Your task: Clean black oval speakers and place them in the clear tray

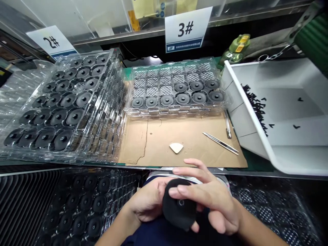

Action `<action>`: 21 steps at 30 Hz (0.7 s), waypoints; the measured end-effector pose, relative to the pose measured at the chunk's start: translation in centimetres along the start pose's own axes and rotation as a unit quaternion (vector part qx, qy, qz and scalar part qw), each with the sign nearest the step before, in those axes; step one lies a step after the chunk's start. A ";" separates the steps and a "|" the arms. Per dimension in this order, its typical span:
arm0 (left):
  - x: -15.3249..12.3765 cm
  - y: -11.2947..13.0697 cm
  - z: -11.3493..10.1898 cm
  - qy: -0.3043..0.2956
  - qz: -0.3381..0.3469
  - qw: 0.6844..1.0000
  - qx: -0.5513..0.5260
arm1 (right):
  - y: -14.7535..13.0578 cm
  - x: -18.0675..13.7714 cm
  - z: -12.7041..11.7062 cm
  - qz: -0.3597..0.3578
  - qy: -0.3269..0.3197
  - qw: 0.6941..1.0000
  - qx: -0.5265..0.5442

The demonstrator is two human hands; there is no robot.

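Note:
My left hand (151,200) is closed around a round black plastic disc (176,212), holding it low in front of my body. The disc has a small round hub and a notch-like tab at its lower edge. Over its face lies my right hand (210,194), two fingertips resting on the upper part, the other fingers spread and the thumb apart from it. On the cardboard sheet (159,133) beyond my hands lies a small cream wedge-shaped pad (176,147). To its right are metal tweezers (220,143) and a slim pen-like tool (227,124).
A clear tray (179,108) partly filled with black discs sits behind the cardboard. Tall stacked trays of discs (99,126) stand left. A white bin (258,147) holds small black pieces on the right, a green bottle (234,49) behind it. More trays (82,205) lie below the table edge.

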State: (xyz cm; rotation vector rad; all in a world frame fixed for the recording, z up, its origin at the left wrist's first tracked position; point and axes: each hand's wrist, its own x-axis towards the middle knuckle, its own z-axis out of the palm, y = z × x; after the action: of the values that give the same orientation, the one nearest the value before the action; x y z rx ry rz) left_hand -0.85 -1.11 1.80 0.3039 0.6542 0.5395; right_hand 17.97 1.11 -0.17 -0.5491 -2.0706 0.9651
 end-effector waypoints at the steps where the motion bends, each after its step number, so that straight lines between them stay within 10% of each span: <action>1: -0.1 0.0 0.0 -0.010 -0.014 1.000 -0.004 | 0.1 -0.3 -0.2 0.003 0.016 1.000 0.003; 5: 0.1 -0.3 -0.3 -0.033 -0.020 0.999 -0.015 | 0.0 -1.6 -0.2 0.019 0.139 0.990 -0.033; 18: 0.4 -0.3 -0.1 0.002 0.070 0.998 0.001 | 0.9 -1.2 1.1 -0.074 0.096 0.974 -0.191; 21: 0.3 -0.4 -0.3 0.008 0.088 0.996 -0.020 | 0.9 -1.3 1.6 0.001 0.120 0.973 -0.196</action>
State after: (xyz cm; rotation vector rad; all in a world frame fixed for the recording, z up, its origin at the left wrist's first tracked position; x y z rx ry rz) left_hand -0.67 -1.24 1.22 0.3206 0.6350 0.7232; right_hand 17.60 0.14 -2.17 -0.8273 -2.0429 0.4602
